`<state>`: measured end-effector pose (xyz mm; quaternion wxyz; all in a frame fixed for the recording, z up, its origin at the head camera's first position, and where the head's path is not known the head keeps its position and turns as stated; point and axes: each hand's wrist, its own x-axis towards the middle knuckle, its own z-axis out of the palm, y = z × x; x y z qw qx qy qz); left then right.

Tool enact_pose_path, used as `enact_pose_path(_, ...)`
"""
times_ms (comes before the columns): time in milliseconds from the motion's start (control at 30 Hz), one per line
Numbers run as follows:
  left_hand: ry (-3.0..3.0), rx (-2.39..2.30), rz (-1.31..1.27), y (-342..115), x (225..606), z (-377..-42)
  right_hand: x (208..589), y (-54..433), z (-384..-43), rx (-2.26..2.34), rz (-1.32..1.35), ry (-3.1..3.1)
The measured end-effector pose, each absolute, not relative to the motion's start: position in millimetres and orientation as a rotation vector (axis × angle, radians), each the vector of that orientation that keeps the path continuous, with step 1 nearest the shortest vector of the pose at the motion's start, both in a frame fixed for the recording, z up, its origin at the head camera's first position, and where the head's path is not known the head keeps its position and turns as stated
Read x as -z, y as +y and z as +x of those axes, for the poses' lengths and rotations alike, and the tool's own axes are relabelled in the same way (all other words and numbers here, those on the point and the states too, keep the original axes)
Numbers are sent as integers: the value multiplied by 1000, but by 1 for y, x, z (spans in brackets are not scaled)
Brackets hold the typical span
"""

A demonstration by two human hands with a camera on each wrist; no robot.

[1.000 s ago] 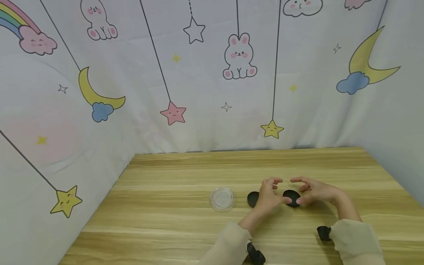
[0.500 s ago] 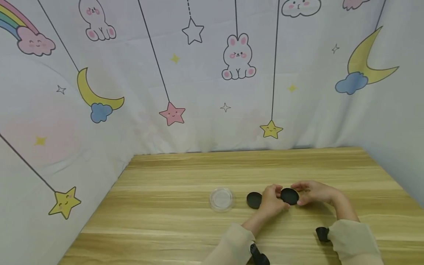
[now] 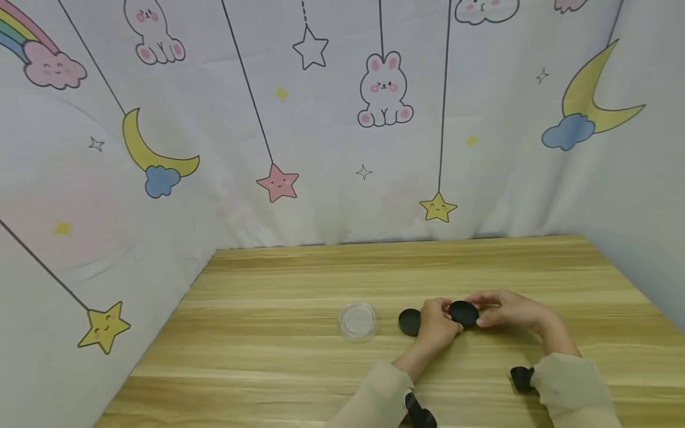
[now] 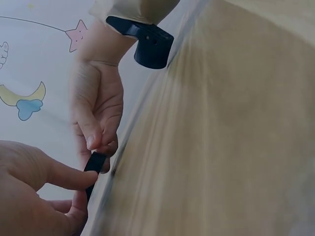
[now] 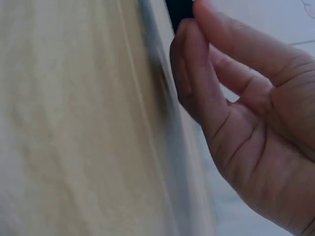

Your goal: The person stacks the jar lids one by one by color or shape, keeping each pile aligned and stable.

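Note:
A black round disc (image 3: 463,314) is held between both hands in the head view, its flat face turned up toward the camera. My left hand (image 3: 437,324) pinches its left side with thumb and fingers. On the opposite side my right hand (image 3: 511,310) grips the rim. Seen edge-on in the left wrist view, the disc (image 4: 95,164) has a thick side. In the right wrist view only a corner of the disc (image 5: 180,14) shows, between the thumb and fingertips. A second black disc (image 3: 409,322) lies on the table, partly hidden behind my left hand.
Left of the second disc stands a clear round container (image 3: 358,321) on the wooden table (image 3: 278,356). A white curtain (image 3: 321,142) printed with stars, moons and rabbits hangs behind the table. Black camera mounts (image 3: 521,378) sit at both sleeves.
Both hands have closed in on the disc from its two sides. The disc has shifted slightly up and left, and the left hand's spread fingers have drawn together on it.

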<state>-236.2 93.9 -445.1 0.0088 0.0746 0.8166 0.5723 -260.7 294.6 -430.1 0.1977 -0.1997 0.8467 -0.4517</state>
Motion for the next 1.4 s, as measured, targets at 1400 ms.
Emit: enact_pose_path(1400, 2291, -1587, 546, -17, 416, -263, 422, 217, -259, 1523, -576, 2331)
